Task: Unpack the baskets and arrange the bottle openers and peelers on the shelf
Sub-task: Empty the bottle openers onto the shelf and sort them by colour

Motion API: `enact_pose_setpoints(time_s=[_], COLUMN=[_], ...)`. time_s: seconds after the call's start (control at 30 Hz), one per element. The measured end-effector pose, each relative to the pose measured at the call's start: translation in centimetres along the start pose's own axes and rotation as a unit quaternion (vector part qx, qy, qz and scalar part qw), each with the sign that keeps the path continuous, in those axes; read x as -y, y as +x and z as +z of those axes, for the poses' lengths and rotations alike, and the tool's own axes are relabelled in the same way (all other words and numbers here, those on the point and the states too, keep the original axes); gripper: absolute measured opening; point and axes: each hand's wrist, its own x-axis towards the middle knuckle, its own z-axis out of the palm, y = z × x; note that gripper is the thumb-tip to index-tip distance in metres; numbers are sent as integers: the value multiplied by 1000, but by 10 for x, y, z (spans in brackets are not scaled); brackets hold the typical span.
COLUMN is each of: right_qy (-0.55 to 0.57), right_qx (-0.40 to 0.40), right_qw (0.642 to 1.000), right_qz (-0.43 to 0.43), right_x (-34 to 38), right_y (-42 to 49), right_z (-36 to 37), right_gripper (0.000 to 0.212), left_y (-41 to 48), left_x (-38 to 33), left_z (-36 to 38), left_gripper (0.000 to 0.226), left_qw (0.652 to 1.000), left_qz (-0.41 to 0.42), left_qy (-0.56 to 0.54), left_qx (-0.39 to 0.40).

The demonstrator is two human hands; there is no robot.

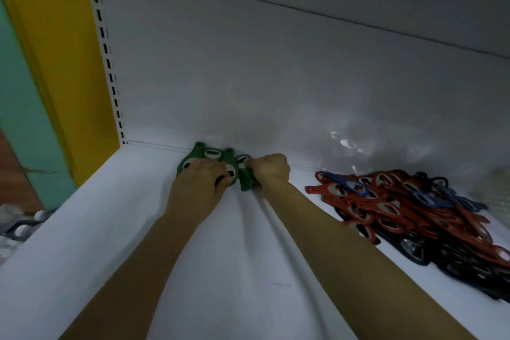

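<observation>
Several green bottle openers (211,156) lie in a small bunch at the back of the white shelf (110,229), against the rear panel. My left hand (201,176) lies on top of the bunch, fingers curled over the openers. My right hand (271,168) is curled in a fist and grips the right end of the green bunch. A large heap of red, blue and black bottle openers (408,210) sits on the shelf to the right, apart from both hands. No peelers or baskets are in view.
The shelf's white back panel (276,77) rises behind the openers, with a slotted upright (109,63) at its left edge. A yellow and teal wall (41,63) stands beyond the shelf's left end, with bottles (22,223) below it.
</observation>
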Motion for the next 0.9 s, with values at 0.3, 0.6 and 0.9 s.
enact_pose_setpoints(time_s=[0.3, 0.6, 0.9], right_qy=[-153, -130, -129], right_qx=[45, 51, 30], right_qw=[987, 985, 980], right_qz=[-34, -98, -149], right_x=[11, -5, -9], right_y=[-2, -16, -22], right_z=[-4, -6, -11], right_gripper=[26, 18, 18], left_y=[-1, 0, 4], left_x=[-2, -5, -11], left_z=[2, -1, -7], left_gripper=[12, 10, 25], left_qw=[1000, 999, 997], left_qz=[-7, 12, 38], left_qy=[-8, 30, 68], left_qx=[-24, -2, 3])
